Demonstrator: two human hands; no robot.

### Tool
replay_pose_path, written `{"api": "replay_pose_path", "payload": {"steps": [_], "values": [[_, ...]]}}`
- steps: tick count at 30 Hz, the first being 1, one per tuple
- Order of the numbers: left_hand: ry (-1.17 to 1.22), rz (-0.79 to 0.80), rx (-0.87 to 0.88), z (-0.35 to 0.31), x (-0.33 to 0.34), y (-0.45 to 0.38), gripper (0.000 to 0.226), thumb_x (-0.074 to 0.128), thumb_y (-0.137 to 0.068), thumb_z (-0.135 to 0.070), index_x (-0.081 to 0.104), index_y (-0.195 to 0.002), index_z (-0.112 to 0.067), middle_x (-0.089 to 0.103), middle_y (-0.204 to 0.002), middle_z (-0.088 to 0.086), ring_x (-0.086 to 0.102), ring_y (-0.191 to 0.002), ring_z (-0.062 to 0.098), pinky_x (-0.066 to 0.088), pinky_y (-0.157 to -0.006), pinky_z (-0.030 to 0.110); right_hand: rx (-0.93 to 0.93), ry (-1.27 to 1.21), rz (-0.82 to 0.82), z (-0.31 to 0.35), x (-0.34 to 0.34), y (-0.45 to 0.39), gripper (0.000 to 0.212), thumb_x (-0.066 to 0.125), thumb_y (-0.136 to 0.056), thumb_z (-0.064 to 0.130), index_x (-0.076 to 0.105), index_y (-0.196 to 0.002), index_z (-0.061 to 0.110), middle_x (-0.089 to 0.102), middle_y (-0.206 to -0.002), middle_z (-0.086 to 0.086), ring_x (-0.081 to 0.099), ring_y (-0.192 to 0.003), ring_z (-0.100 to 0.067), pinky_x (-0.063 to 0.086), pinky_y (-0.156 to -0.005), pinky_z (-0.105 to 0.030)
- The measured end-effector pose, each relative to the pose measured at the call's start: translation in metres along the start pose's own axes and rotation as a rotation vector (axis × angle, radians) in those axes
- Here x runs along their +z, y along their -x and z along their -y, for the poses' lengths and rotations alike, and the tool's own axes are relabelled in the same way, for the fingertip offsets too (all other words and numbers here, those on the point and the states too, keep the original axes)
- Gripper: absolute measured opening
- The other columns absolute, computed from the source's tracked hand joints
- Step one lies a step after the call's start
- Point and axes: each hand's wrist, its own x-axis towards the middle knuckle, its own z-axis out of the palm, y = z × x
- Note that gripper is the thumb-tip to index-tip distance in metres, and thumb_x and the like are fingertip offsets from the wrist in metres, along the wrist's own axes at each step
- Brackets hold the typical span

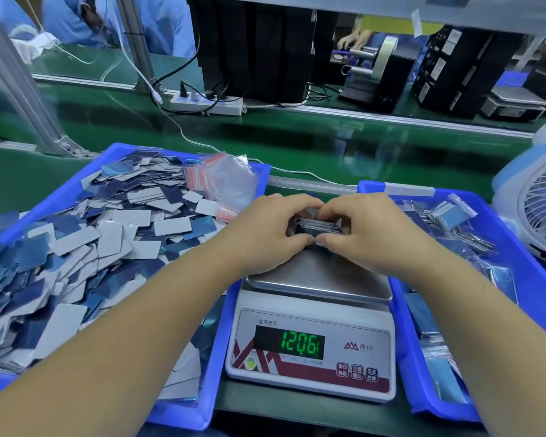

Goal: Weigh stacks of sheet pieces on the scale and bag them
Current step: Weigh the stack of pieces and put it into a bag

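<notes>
A stack of sheet pieces (319,227) sits over the steel pan of the scale (319,279), squeezed between both hands. My left hand (265,234) grips its left end, and my right hand (369,234) grips its right end, thumbs at the front. The scale's green display (297,343) reads 120.61. To the left, a blue tray (183,411) is heaped with loose blue and grey sheet pieces (85,234), with a pile of small clear zip bags (224,181) at its far right corner. On the right, another blue tray (423,373) holds bagged stacks (448,216).
A white fan (539,209) stands at the right edge. Beyond the trays runs a green conveyor belt (297,140) with a power strip (207,104) and cables. Black boxes, a tape dispenser (372,70) and people in blue coats are behind it.
</notes>
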Motion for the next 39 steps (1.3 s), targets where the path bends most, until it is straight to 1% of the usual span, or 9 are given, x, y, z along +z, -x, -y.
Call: {"api": "replay_pose_path", "payload": {"steps": [3,7,11,14,20,22,27,33,39], "values": [[-0.049,-0.01,-0.023,-0.002,0.001,0.0,0.046,0.07,-0.089,-0.03,0.058,-0.134,-0.032,0.067,-0.119,-0.009,0.053,-0.111,0.013,0.036,-0.086,0.021,0.033,-0.025,0.017,0.0,0.0,0.001,0.022,0.078,-0.079,0.032,0.072,-0.101,0.029,0.055,-0.07,0.024,0.049,-0.071,0.019,0.034,-0.065,-0.001],[-0.245,0.131,-0.085,-0.007,0.006,0.005,0.058,0.054,-0.097,-0.039,0.034,-0.151,-0.031,0.049,-0.146,-0.006,0.027,-0.144,0.022,0.026,-0.115,0.042,0.049,-0.029,0.03,0.001,0.007,0.003,0.03,0.077,-0.079,0.03,0.071,-0.109,0.03,0.051,-0.076,0.03,0.046,-0.074,0.024,0.031,-0.068,0.002],[-0.368,0.215,-0.079,-0.014,0.013,0.011,0.064,0.036,-0.103,-0.037,0.009,-0.159,-0.021,0.03,-0.159,-0.003,-0.001,-0.154,0.023,0.004,-0.123,0.044,0.056,-0.031,0.002,0.002,0.008,0.003,0.025,0.076,-0.079,0.024,0.073,-0.103,0.026,0.052,-0.071,0.029,0.047,-0.072,0.023,0.031,-0.067,0.002],[-0.38,0.244,-0.08,-0.018,0.017,0.012,0.067,0.033,-0.102,-0.029,0.004,-0.16,-0.014,0.023,-0.162,0.002,-0.005,-0.154,0.023,0.0,-0.124,0.044,0.058,0.015,-0.029,0.004,0.012,0.003,0.018,0.072,-0.08,0.022,0.073,-0.098,0.025,0.068,-0.082,0.015,0.048,-0.07,0.0,0.032,-0.065,-0.013],[-0.124,0.156,-0.163,-0.017,-0.001,0.007,0.078,0.034,-0.085,-0.031,0.013,-0.159,-0.022,0.028,-0.162,0.006,0.009,-0.154,0.02,0.007,-0.124,0.048,0.185,-0.207,0.033,0.005,0.003,0.002,0.013,0.081,-0.076,0.029,0.069,-0.083,0.028,0.068,-0.069,0.015,0.058,-0.062,0.002,0.042,-0.058,-0.019],[0.018,0.014,-0.214,-0.012,-0.011,0.007,0.081,0.033,-0.076,-0.032,0.025,-0.157,-0.026,0.04,-0.155,0.008,0.029,-0.147,0.023,0.022,-0.12,0.044,0.291,-0.4,0.124,0.006,-0.001,0.002,0.016,0.083,-0.074,0.029,0.069,-0.082,0.026,0.071,-0.068,0.013,0.059,-0.056,0.003,0.047,-0.056,-0.02],[0.167,-0.101,-0.329,0.01,-0.022,0.008,0.047,0.041,-0.094,-0.019,0.051,-0.138,-0.034,0.058,-0.135,-0.009,0.053,-0.109,0.014,0.039,-0.087,0.025,0.357,-0.227,0.179,0.003,0.001,0.0,0.015,0.082,-0.075,0.04,0.073,-0.082,0.029,0.068,-0.066,0.021,0.058,-0.06,0.013,0.036,-0.045,-0.007],[0.198,-0.258,-0.495,0.042,-0.034,0.003,0.02,0.047,-0.087,-0.023,0.066,-0.086,-0.031,0.057,-0.059,-0.019,0.054,-0.051,0.0,0.042,-0.054,0.026,0.381,-0.298,0.087,-0.004,-0.005,0.001,0.02,0.08,-0.08,0.038,0.074,-0.099,0.032,0.068,-0.086,0.021,0.057,-0.063,0.015,0.038,-0.056,-0.01],[0.121,-0.251,-0.667,0.065,-0.04,0.002,0.013,0.053,-0.084,-0.031,0.064,-0.079,-0.027,0.061,-0.072,-0.006,0.054,-0.054,0.01,0.04,-0.053,0.024,0.392,-0.334,0.036,-0.013,-0.009,0.002,0.011,0.08,-0.081,0.032,0.075,-0.091,0.029,0.065,-0.07,0.021,0.054,-0.053,0.012,0.033,-0.043,-0.003]]}}
